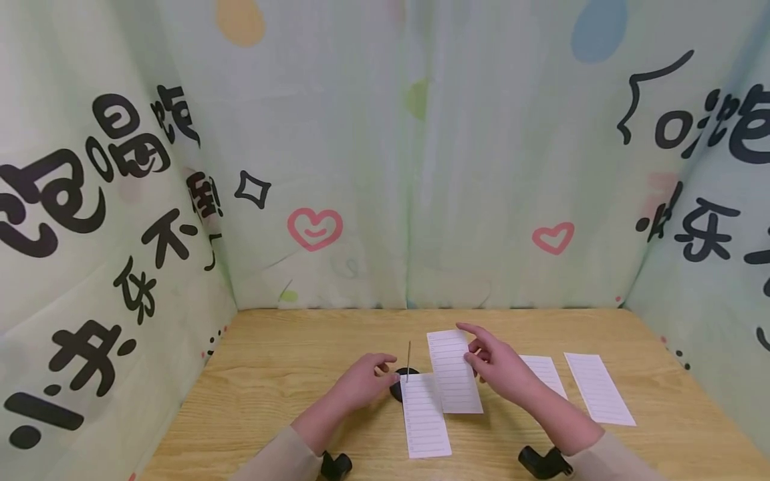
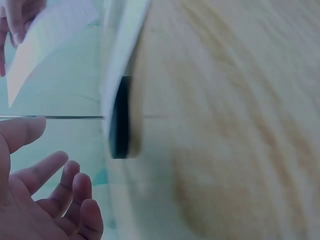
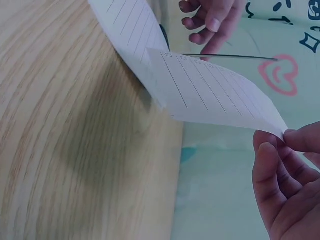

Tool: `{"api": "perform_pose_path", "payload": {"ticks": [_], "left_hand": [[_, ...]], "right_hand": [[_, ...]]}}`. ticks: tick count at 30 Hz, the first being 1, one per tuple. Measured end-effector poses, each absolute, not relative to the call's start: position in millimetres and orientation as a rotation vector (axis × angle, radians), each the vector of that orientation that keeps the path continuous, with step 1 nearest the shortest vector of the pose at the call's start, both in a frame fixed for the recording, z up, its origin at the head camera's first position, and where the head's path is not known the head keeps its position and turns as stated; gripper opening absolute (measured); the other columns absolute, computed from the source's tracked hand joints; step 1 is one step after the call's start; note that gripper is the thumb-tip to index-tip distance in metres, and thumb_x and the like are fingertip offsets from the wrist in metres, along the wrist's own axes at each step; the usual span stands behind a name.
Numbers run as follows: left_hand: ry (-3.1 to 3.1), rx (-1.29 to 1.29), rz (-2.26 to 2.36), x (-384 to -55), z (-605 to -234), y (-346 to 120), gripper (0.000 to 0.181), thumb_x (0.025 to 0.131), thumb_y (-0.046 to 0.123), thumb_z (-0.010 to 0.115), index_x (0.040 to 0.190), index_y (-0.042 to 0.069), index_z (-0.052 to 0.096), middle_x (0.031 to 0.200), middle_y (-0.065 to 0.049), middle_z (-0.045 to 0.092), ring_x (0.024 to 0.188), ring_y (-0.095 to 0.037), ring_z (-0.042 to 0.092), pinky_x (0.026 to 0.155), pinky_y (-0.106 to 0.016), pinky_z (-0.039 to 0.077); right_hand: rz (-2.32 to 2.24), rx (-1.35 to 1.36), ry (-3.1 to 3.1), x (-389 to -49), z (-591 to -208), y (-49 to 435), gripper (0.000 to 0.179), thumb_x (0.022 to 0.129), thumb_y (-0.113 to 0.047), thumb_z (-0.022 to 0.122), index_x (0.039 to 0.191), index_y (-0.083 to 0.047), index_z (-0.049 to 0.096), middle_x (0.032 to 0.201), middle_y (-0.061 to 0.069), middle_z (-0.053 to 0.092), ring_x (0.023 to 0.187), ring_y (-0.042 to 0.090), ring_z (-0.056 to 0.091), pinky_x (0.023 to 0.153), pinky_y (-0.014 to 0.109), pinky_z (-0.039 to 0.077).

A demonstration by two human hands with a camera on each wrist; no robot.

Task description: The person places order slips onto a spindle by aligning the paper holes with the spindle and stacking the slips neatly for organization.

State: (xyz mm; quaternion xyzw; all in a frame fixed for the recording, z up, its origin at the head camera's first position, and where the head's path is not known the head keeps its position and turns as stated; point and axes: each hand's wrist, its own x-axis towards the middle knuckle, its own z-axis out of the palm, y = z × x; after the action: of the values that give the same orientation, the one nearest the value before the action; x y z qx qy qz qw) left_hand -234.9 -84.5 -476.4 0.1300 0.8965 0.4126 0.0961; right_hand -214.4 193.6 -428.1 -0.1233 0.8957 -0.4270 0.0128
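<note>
"Paper first: where is the held sheet (image 1: pixel 454 374)?"

"Up in the air over the table (image 1: pixel 289 347). The right hand (image 1: pixel 496 361) pinches it at one edge between thumb and finger, and it bends in a slight curve, as the right wrist view shows."

"And the left hand (image 1: pixel 363 381)?"

"Loose, its fingers relaxed and a little bent, right by the thin upright spike (image 1: pixel 410 354). I can't tell whether the thumb touches the spike."

"What does the spike stand on?"

"A black base (image 1: pixel 396 391). One pierced sheet (image 1: pixel 426 421) is already on the spike, run through near its top left corner and covering part of the base."

"Any other paper?"

"Two more lined pieces lie to the right: a partly hidden sheet (image 1: pixel 544 371) behind the right arm (image 1: pixel 562 421), and an outer sheet (image 1: pixel 598 391) just beyond it."

"Behind everything?"

"A pale curtain (image 1: pixel 361 147) with pink hearts."
</note>
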Motion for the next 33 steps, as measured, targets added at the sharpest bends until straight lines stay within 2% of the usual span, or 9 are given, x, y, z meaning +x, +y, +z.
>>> {"api": "perform_pose_path", "payload": {"ticks": [8, 17, 26, 33], "left_hand": [[2.658, 0.354, 1.366, -228, -459, -83, 0.041, 0.097, 0.037, 0.064, 0.131, 0.014, 0.063, 0.108, 0.002, 0.058, 0.09, -0.019, 0.053, 0.067, -0.034, 0.046], [2.622, 0.311, 1.618, -230, -444, -74, 0.04, 0.1, 0.047, 0.055, 0.123, 0.017, 0.067, 0.112, 0.002, 0.062, 0.099, -0.019, 0.055, 0.079, -0.039, 0.048], [2.569, 0.234, 1.698, -238, -440, -59, 0.037, 0.096, 0.043, 0.063, 0.116, 0.013, 0.07, 0.104, 0.0, 0.064, 0.093, -0.019, 0.06, 0.081, -0.039, 0.05], [2.567, 0.215, 1.699, -237, -437, -53, 0.025, 0.096, 0.037, 0.065, 0.097, 0.013, 0.07, 0.093, -0.001, 0.063, 0.086, -0.02, 0.057, 0.074, -0.036, 0.048]], "right_hand": [[-1.416, -0.427, 2.773, -207, -419, 180, 0.053, 0.099, -0.005, 0.058, 0.148, -0.019, 0.044, 0.099, 0.007, 0.058, 0.072, 0.028, 0.057, 0.06, 0.031, 0.052], [-1.488, -0.495, 2.743, -203, -416, 164, 0.051, 0.098, -0.002, 0.058, 0.146, -0.017, 0.046, 0.097, 0.008, 0.057, 0.07, 0.025, 0.057, 0.059, 0.031, 0.052], [-1.568, -0.437, 2.653, -213, -429, 156, 0.053, 0.098, -0.001, 0.058, 0.147, -0.017, 0.045, 0.096, 0.009, 0.057, 0.072, 0.033, 0.057, 0.058, 0.031, 0.052], [-1.584, -0.405, 2.641, -214, -431, 153, 0.053, 0.098, -0.001, 0.058, 0.147, -0.017, 0.045, 0.094, 0.009, 0.057, 0.069, 0.033, 0.057, 0.057, 0.031, 0.051]]}}
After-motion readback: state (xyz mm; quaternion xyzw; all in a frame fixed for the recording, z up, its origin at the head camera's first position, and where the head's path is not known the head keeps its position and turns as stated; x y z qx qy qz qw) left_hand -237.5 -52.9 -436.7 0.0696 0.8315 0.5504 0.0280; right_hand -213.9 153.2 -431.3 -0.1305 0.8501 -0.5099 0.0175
